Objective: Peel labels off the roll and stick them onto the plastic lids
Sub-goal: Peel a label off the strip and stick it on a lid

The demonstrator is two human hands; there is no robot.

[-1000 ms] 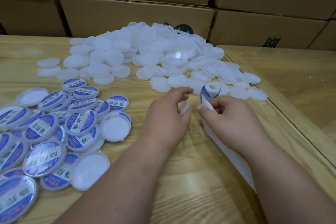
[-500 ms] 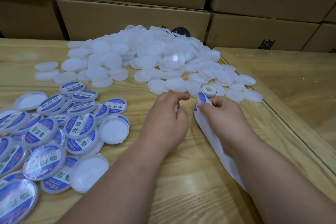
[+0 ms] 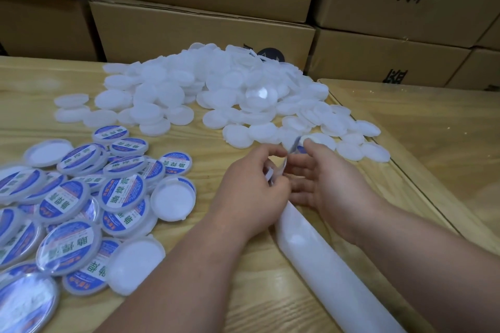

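My left hand (image 3: 251, 189) curls its fingers round a small white plastic lid (image 3: 269, 173), mostly hidden in the grip. Beside it, my right hand (image 3: 327, 181) pinches the label strip (image 3: 297, 146) between thumb and forefinger at a blurred blue label; its other fingers lie straight toward my left hand. The roll's core is hidden behind my thumb. White backing paper (image 3: 324, 265) trails from under my hands toward the lower right. A heap of bare white lids (image 3: 216, 94) lies just beyond. Lids with blue labels (image 3: 121, 192) are piled at the left.
The wooden table (image 3: 216, 292) carries everything. A second table (image 3: 433, 143) adjoins it on the right across a seam. Stacked cardboard boxes (image 3: 200, 32) wall off the far side. A black round object (image 3: 270, 55) sits behind the lid heap.
My hands have drawn closer together. My right hand has pulled more backing paper through, so the strip now runs longer toward the lower right. My head has moved nearer the table.
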